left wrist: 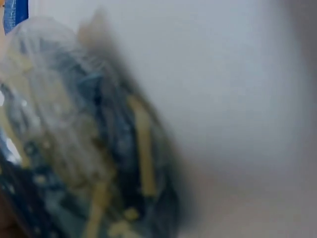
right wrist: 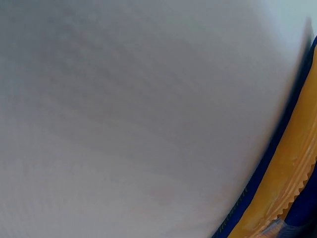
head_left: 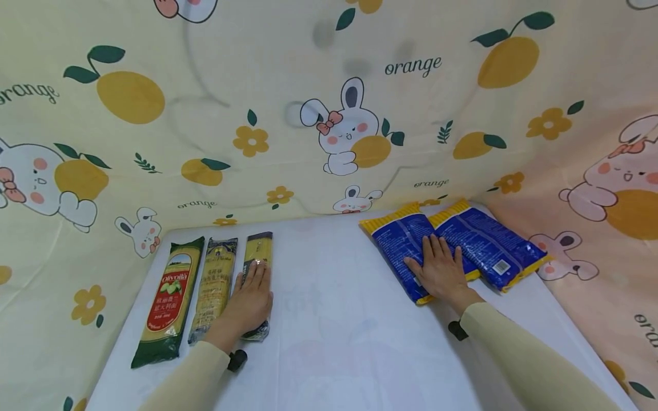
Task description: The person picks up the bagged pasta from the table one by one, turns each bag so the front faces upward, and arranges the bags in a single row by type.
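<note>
Where a cream cloth printed with rabbits and oranges is hanging behind and beside it, the white counter (head_left: 329,297) is lying bare through its middle and along its near edge. Three spaghetti packs are lying side by side by the left edge; the left hand (head_left: 250,302) is resting flat, fingers straight, on the clear spaghetti pack (head_left: 259,246) nearest the middle. Toward the far right corner, the right hand (head_left: 437,271) is pressing flat on the left blue pasta bag (head_left: 398,240), gripping nothing.

A blurry clear pasta bag (left wrist: 84,144) with yellow sticks inside is being seen up close, lying on the white bench (left wrist: 233,99).
</note>
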The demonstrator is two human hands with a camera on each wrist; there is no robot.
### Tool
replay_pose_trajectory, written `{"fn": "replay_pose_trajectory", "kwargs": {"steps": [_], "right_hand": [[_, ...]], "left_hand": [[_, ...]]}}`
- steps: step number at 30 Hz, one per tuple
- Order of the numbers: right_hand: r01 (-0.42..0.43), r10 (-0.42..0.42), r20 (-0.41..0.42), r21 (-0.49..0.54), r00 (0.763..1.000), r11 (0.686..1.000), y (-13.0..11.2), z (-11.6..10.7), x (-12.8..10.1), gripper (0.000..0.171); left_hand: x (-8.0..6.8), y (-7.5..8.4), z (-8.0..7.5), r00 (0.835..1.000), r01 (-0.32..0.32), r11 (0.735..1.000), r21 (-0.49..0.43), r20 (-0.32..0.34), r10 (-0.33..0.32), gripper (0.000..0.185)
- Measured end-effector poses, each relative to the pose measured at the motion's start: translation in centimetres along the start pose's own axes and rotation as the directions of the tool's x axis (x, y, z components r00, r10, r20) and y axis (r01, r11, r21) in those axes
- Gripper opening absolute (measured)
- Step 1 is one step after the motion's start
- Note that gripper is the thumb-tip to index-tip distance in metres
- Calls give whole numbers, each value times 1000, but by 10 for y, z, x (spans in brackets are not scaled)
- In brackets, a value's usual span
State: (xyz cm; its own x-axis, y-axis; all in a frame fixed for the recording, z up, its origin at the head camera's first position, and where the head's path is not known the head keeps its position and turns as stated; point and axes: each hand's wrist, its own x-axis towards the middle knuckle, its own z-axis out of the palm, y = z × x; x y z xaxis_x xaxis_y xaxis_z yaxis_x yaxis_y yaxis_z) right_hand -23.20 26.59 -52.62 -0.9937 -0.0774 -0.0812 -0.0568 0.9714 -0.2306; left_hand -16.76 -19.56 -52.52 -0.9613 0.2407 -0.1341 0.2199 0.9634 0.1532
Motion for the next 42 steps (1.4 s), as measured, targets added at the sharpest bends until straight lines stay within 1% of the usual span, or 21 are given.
{"fn": "replay_pose_trajectory", "kwargs": {"steps": [5, 11, 16, 23, 30, 37, 42], "right_hand": [[-7, 7, -4, 1, 1000, 1000, 0, 1, -2, 98], [-11, 11, -23, -14, 1000, 1000, -4, 3, -2, 98], [-27, 27, -14, -16, 1000, 1000, -13, 4, -7, 101], [-27, 25, -50, -31, 998, 999, -30, 11, -17, 100], [-44, 43, -28, -23, 999, 999, -59, 14, -31, 98], [30, -32, -38, -57, 999, 998, -98, 26, -50, 94], [63, -63, 7, -55, 998, 996, -135, 31, -71, 94]], "left_hand": [[-3, -5, -1, 1000, 7, 1000, -27, -14, -7, 66], [-3, -8, 1, 999, 14, 1000, 4, -41, -14, 66], [-3, -8, 3, 999, 14, 1000, 5, -31, -14, 68], [-2, -7, 4, 999, 17, 1000, -4, -31, -17, 68], [-2, -4, 4, 999, 23, 1000, -7, -25, -23, 68], [-4, -4, 4, 999, 24, 1000, -13, -28, -25, 68], [-3, -4, 4, 999, 16, 1000, -15, -36, -16, 68]]}}
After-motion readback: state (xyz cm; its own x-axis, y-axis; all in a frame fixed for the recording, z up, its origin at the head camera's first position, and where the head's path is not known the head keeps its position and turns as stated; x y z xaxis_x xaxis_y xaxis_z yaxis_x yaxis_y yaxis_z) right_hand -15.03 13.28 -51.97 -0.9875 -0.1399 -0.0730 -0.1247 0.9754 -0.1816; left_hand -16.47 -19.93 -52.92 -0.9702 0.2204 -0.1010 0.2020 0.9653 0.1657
